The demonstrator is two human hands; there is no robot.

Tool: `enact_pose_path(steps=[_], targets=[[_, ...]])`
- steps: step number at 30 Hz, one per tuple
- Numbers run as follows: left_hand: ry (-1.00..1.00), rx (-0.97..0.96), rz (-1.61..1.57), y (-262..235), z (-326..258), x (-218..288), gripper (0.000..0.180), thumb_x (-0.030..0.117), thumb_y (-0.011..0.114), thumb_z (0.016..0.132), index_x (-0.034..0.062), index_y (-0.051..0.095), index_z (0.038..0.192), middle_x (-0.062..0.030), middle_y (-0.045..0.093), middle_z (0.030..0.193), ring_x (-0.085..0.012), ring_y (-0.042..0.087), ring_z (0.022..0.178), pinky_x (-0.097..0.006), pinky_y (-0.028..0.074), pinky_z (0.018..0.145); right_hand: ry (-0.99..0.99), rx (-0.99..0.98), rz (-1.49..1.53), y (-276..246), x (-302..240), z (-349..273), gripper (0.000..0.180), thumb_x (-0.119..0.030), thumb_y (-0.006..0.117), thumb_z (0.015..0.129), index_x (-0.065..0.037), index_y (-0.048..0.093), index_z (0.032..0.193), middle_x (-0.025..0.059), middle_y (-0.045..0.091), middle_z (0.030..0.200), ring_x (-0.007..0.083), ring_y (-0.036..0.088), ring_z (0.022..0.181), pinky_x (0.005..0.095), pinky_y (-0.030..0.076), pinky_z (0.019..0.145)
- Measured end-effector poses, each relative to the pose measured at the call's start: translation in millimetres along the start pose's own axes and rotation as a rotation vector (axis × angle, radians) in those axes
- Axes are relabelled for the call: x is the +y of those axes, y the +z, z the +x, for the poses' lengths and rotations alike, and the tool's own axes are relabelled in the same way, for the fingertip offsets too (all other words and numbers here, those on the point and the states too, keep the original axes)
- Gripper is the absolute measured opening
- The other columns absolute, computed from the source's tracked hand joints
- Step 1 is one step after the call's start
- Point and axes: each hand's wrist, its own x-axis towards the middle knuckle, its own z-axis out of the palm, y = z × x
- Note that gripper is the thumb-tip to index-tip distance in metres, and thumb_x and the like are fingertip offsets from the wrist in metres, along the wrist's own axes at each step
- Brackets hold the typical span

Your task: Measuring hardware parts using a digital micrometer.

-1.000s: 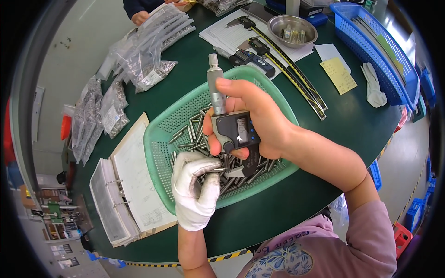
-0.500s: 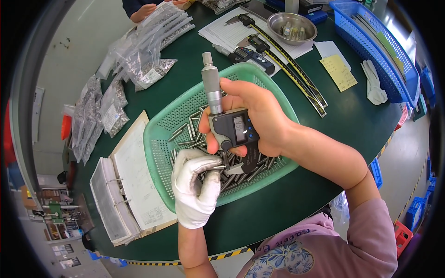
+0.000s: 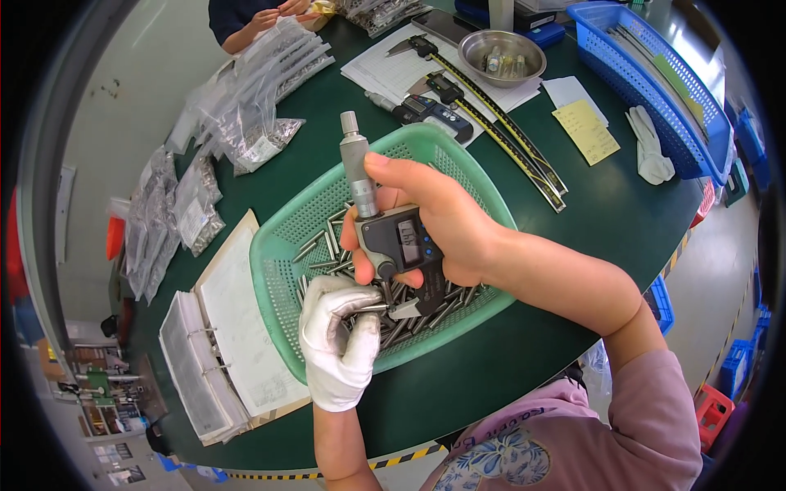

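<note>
My right hand is bare and wrapped around a digital outside micrometer, its thumb against the silver thimble. The micrometer stands tilted, its frame and jaws at the lower end and its small display facing up. My left hand, in a white glove, pinches a short metal pin at the micrometer's jaws. Whether both jaws touch the pin cannot be made out. Under both hands is a green perforated basket holding many loose metal pins, partly hidden by my hands.
An open ring binder lies left of the basket. Bags of metal parts lie beyond it, near a co-worker's hands. Calipers, another micrometer, a steel bowl, a white glove and a blue basket are farther back.
The whole view has shifted slightly. My hands keep their grips on the micrometer and the pin, and the display's digits look different. The co-worker's hands have moved a little.
</note>
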Motion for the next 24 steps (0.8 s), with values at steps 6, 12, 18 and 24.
enact_pose_path(steps=[6, 12, 18, 24], targets=[[-0.23, 0.144, -0.45, 6, 0, 6, 0.029, 0.01, 0.06, 0.072, -0.0002, 0.052, 0.097, -0.0063, 0.052, 0.085, -0.0131, 0.051, 0.075, -0.025, 0.043, 0.07, -0.055, -0.025, 0.004, -1, 2, 1, 0.062, -0.055, 0.027, 0.084, 0.0, 0.056, 0.081, 0.0145, 0.059, 0.063, 0.0132, 0.043, 0.039, 0.0215, 0.036, 0.038], [-0.463, 0.151, -0.831, 7, -2, 2, 0.018, 0.011, 0.061, 0.079, 0.0033, 0.049, 0.09, -0.0055, 0.054, 0.08, -0.0139, 0.055, 0.073, -0.031, 0.049, 0.068, -0.094, -0.028, 0.055, 2, 0, -1, 0.064, -0.057, 0.029, 0.083, 0.001, 0.055, 0.08, 0.015, 0.059, 0.064, 0.0138, 0.043, 0.038, 0.0219, 0.036, 0.038], [-0.471, 0.094, -0.844, 4, -1, -4, 0.019, 0.011, 0.062, 0.078, 0.0037, 0.049, 0.09, -0.0054, 0.053, 0.085, -0.0137, 0.054, 0.077, -0.03, 0.047, 0.069, -0.133, -0.03, -0.098, 0, 2, 0, 0.064, -0.055, 0.024, 0.087, 0.001, 0.055, 0.081, 0.0147, 0.059, 0.064, 0.0137, 0.043, 0.038, 0.022, 0.036, 0.038], [-0.461, 0.07, -0.831, 0, -3, -5, 0.021, 0.01, 0.064, 0.076, 0.0064, 0.048, 0.089, -0.0057, 0.054, 0.088, -0.0162, 0.054, 0.085, -0.034, 0.043, 0.083, -0.058, -0.005, -0.033, 1, 1, 1, 0.063, -0.051, 0.019, 0.089, 0.001, 0.055, 0.083, 0.0143, 0.059, 0.065, 0.0138, 0.043, 0.038, 0.0226, 0.037, 0.039]])
